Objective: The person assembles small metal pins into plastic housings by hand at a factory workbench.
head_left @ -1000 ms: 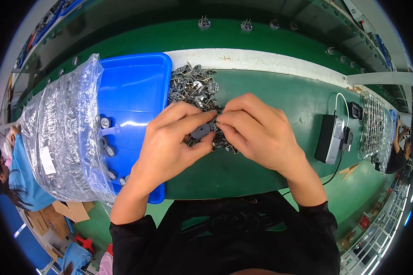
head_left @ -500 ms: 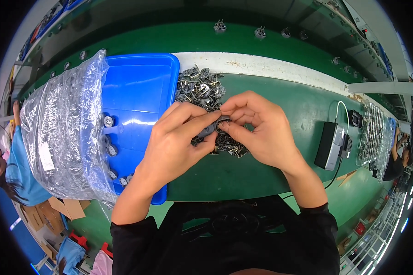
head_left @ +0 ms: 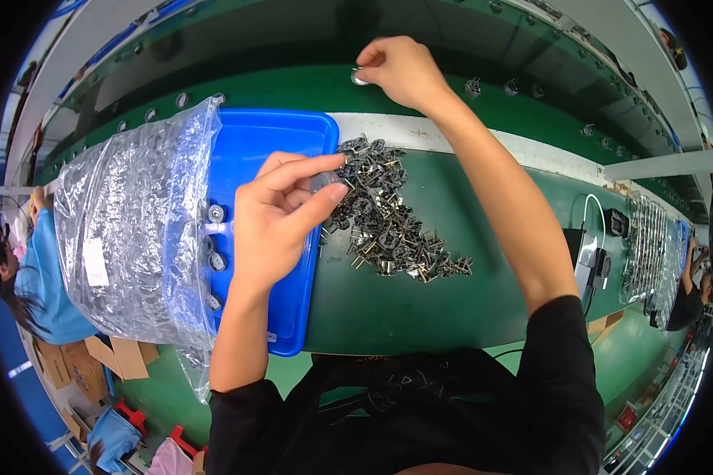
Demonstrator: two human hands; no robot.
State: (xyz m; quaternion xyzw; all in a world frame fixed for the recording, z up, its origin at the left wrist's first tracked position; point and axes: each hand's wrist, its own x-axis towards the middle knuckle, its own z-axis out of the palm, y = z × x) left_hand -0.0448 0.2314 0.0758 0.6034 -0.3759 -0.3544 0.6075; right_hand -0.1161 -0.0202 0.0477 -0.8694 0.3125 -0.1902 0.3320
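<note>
My right hand (head_left: 402, 73) is stretched out over the far green belt (head_left: 293, 91), its fingers pinching a small round grey part (head_left: 359, 77) at the belt's surface. My left hand (head_left: 277, 210) hovers over the right side of the blue tray (head_left: 273, 134). A grey rounded plastic piece (head_left: 323, 184) sits between its thumb and fingers, partly hidden. Just right of the left hand lies a heap of small dark parts with metal pins (head_left: 384, 214) on the green table (head_left: 451, 206).
Clear plastic wrap (head_left: 127, 237) covers much of the tray, where several round grey parts (head_left: 216, 260) lie. A black box with a cable (head_left: 582, 253) stands at the right. Several pronged parts (head_left: 511, 87) stand along the belt. Another person in a blue sleeve (head_left: 43, 277) is at far left.
My hands have parted from around a grey part over the heap. The right reached far forward to the belt; the left stays near the tray's edge. The view has shifted slightly.
</note>
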